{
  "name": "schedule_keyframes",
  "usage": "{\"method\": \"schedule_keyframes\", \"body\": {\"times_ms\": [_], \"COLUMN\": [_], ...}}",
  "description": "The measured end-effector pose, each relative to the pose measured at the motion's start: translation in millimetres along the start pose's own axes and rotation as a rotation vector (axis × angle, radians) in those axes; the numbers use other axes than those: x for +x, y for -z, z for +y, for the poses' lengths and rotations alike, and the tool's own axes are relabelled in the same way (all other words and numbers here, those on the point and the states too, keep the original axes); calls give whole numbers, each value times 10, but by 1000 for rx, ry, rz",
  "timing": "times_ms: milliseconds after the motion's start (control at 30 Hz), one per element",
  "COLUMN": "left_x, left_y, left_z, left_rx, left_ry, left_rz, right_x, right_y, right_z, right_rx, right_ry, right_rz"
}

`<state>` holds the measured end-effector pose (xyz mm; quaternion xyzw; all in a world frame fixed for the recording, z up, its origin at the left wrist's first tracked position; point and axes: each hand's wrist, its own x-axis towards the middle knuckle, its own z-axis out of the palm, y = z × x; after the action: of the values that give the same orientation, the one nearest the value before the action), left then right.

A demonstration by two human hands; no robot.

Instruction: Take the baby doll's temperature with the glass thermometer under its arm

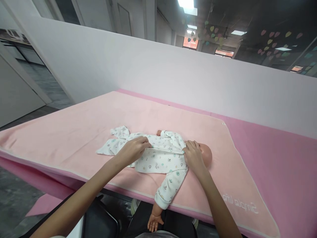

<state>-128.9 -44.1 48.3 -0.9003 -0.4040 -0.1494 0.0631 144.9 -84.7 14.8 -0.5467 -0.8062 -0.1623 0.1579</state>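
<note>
A baby doll (207, 154) lies on its back, its head to the right and one arm hanging over the table's near edge. It wears a white printed top (158, 162) with small animal and dot patterns; matching trousers (112, 146) stretch out to the left. With my left hand (137, 148) I pinch the top's front edge near the doll's waist. At the neck end, my right hand (194, 153) has its fingers closed on the same edge, partly covering the doll's face. Between both hands the front edge is pulled into a straight line.
A peach blanket (81, 122) with mirrored lettering covers much of the pink table cover (277, 158). Behind the table rises a white partition (158, 72) with dark glass above. A black chair (99, 218) stands below the near edge.
</note>
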Motion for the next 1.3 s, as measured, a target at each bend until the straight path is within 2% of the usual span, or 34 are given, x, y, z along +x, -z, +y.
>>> {"method": "schedule_keyframes", "body": {"times_ms": [100,200,267,367,467,500,567,667,733,967,1133,1200,1300], "left_x": [-19,-39,27,344,825,975,1199,1321,1308,1245,1235,1229,1221], "left_y": [90,294,446,510,211,41,-336,-801,-964,-1010,-1060,-1074,-1066], "left_z": [73,172,253,356,370,351,291,183,120,32,7,-4,-6], "left_rx": [81,41,-25,-90,-155,-164,-153,-159,-204,-288,-306,-307,-310], "left_ry": [86,120,76,-4,-17,7,83,195,269,354,342,336,332], "left_rz": [-227,-439,-394,-201,-103,-76,-102,-221,-235,-300,-288,-291,-297], "right_x": [-49,-73,-73,-61,-69,-80,-111,-159,-176,-212,-322,-347,-356], "right_y": [-2,63,144,245,238,208,125,-4,-61,-119,-216,-223,-204], "right_z": [-9,10,71,257,500,575,697,799,822,820,811,779,722], "right_rx": [19,117,253,471,651,718,867,1090,1172,1300,1606,1761,1931], "right_ry": [3,-17,-65,-258,-497,-551,-621,-690,-712,-773,-932,-1030,-1178], "right_rz": [-11,-5,17,55,15,-16,-55,-29,-2,80,167,121,-56]}}
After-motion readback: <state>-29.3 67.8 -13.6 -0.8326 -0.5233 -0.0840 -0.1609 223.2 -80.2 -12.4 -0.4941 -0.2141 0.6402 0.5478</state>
